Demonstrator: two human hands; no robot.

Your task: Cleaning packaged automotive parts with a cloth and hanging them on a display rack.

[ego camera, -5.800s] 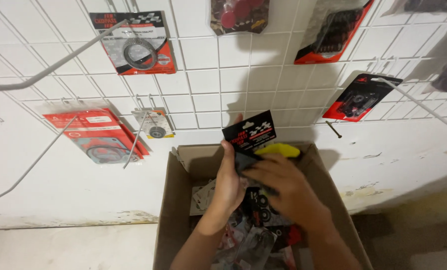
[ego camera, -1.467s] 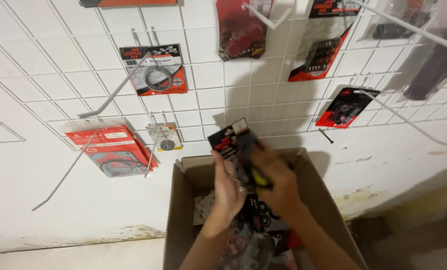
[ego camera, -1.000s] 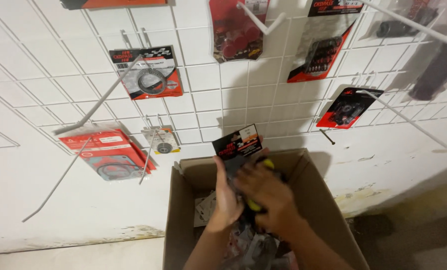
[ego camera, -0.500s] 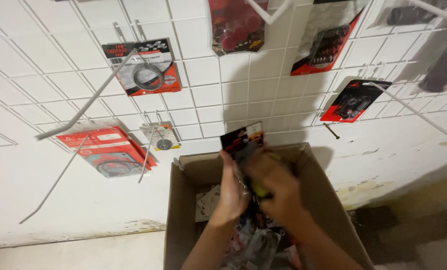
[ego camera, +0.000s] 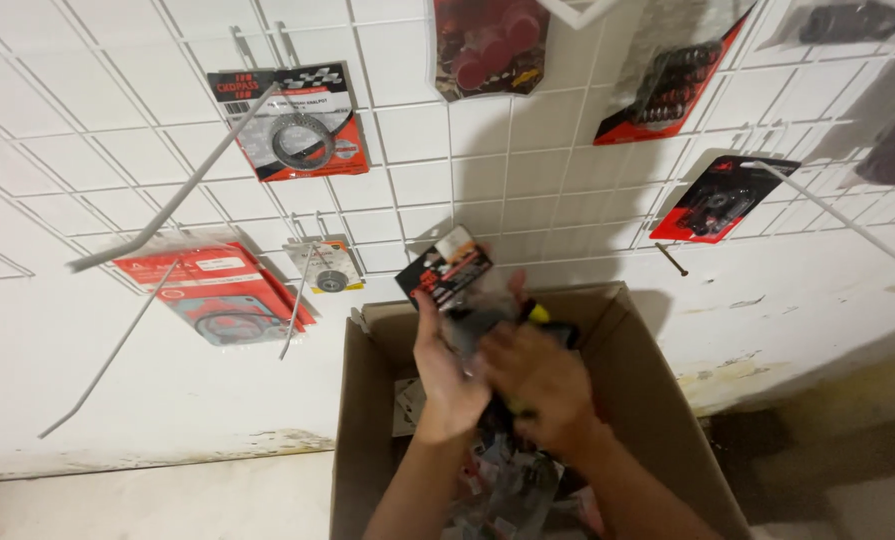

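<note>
- Black-and-red carded packet [ego camera: 445,268] sits in the left hand [ego camera: 445,372], whose fingers curl shut around its lower end; the right hand [ego camera: 537,385] closes over a yellow-and-black item [ego camera: 539,316] pressed against that same packet, though blur hides the exact grip.
- Compared with half a second ago, the packet is held at much the same height above the box, tilted a little further left, and both hands are still bunched together.
- Its long axis runs up and slightly left, card top toward the white wire grid [ego camera: 417,190].
- Brown cardboard box [ego camera: 657,400] stands open beneath the hands, holding a jumble of more packets [ego camera: 507,480].
- Other red and black packets hang on the grid's hooks above, well apart.
</note>
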